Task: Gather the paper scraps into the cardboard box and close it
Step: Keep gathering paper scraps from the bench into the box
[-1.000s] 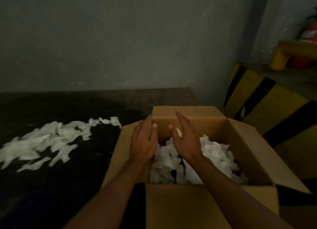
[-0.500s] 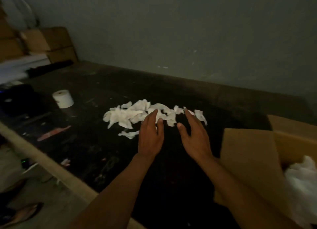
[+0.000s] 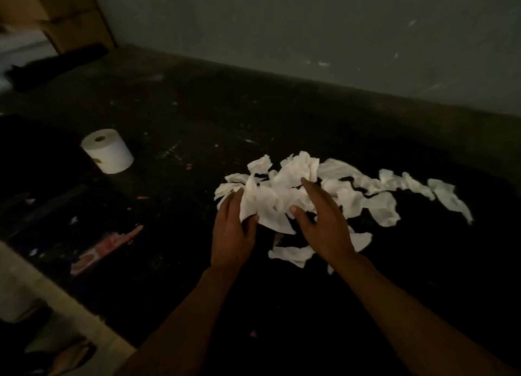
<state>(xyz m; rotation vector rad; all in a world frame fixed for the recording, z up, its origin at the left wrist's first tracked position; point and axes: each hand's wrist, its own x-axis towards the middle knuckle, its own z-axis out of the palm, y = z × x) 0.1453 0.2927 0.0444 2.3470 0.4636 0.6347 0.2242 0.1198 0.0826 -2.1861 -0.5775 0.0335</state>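
Scraps: the white torn paper scraps (image 3: 284, 195) lie heaped on the dark scuffed tabletop (image 3: 180, 116), bunched at the left and thinning into a trail to the right.
Long axis: left to right across the view.
Left hand: the left hand (image 3: 232, 232) is at the heap's near left edge, thumb and fingers curled round a bunch of scraps. Its fingertips are hidden behind the paper.
Right hand: the right hand (image 3: 324, 226) has straight, spread fingers laid on the heap's middle and grips nothing.
Deciding relation: the heap sits between and just ahead of both palms. The trail runs beyond the right hand, which is nearer to it.
Hidden: the cardboard box is out of view, and dim light blurs the scrap edges.
Around: a white paper roll (image 3: 107, 150) stands well apart to the left.
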